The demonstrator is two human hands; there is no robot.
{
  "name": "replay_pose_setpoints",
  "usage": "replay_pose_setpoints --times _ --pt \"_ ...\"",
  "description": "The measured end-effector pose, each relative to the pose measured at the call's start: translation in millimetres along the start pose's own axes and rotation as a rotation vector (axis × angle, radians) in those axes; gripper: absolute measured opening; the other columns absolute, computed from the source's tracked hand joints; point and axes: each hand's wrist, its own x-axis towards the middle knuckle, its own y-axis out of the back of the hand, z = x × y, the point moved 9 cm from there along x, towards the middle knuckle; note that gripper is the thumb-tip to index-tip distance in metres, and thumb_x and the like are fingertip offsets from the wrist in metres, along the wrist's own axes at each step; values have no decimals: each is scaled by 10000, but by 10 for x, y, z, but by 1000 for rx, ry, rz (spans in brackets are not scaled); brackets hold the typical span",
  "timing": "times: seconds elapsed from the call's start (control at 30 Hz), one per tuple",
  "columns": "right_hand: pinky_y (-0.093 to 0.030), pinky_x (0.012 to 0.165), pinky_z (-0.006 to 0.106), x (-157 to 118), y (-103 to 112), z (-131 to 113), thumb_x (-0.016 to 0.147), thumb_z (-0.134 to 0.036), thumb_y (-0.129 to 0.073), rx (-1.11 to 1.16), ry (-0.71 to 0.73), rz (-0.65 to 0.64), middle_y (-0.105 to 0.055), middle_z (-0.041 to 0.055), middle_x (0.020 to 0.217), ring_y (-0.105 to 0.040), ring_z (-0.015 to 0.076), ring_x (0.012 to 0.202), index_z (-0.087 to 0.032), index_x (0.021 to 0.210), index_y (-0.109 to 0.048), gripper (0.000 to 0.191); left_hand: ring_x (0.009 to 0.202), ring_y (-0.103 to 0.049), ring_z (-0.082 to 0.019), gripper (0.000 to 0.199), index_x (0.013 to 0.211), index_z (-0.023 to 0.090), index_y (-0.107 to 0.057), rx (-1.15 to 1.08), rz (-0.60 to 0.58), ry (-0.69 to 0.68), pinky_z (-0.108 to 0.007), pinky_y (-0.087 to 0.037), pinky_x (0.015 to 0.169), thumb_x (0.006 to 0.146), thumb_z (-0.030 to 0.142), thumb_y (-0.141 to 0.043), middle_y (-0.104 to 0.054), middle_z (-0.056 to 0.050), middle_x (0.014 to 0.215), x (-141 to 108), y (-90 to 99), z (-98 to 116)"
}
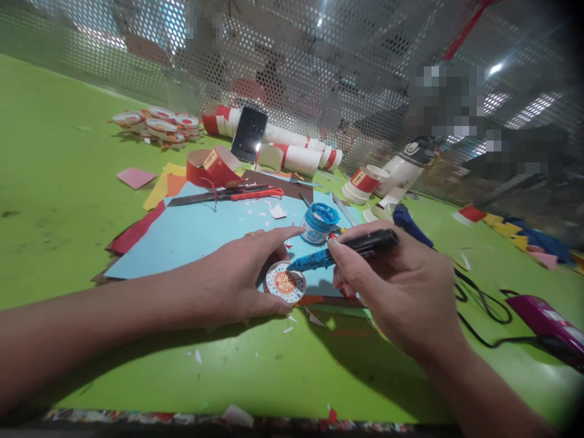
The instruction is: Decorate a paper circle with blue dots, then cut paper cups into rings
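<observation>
Between thumb and fingers, my left hand (249, 274) holds a round white disc (285, 283) with an orange centre pattern and blue dots around its rim. My right hand (396, 286) grips a black marker-like pen (369, 243), its front part smeared with blue. The blue tip touches the upper edge of the disc or is just above it. Behind the disc stands an open jar (319, 222) with blue paint round its mouth, close to my left index fingertip. Light blue paper (205, 234) lies under the jar.
Scissors (255, 193) and a cutter (196, 199) lie on the paper. Behind are a red paper ring (214, 167), a phone (249, 134), stacked paper cups (296, 157) and decorated discs (159, 126). A glue gun (406, 170) and a purple device (545, 319) with black cable are right.
</observation>
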Motion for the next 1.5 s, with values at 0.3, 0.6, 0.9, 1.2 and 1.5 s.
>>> replay_pose_setpoints --times 0.3,0.6,0.9,1.2,1.5 --pt "-436 433 185 14 -21 -3 849 -238 -674 -14 34 -4 -593 -58 607 -506 60 445 -197 771 -613 108 903 -602 -224 894 1497 222 -314 -32 9 0 -357 -459 833 708 298 -728 -648 -48 1062 -4 -10 -34" --pt "-428 436 162 6 -44 -37 841 -196 -681 -13 73 -25 -594 -79 594 -500 40 428 -199 788 -607 91 952 -606 -246 890 1493 207 -322 -21 7 -2 -379 -465 847 703 286 -725 -648 -66 1102 1 -9 -21" --pt "-451 458 189 9 -51 -62 839 -224 -692 -57 96 -39 -596 -73 573 -522 61 435 -197 788 -610 100 986 -618 -251 868 1500 241 -291 -135 -66 34 -369 -496 827 736 304 -698 -637 -83 1197 -35 -3 -10" --pt "-489 465 209 -11 226 -140 845 -269 -693 -33 83 165 -609 -41 606 -559 85 469 -199 772 -636 116 851 -613 -199 894 1482 240 -325 -255 -35 113 -322 -486 748 686 204 -730 -624 -56 1085 -12 6 -49" --pt "-454 438 203 -22 78 -92 848 -257 -685 -56 92 71 -590 -51 594 -517 66 433 -185 791 -633 106 862 -592 -212 945 1502 228 -309 -110 13 78 -368 -460 823 679 265 -774 -609 -45 1039 9 10 -61"
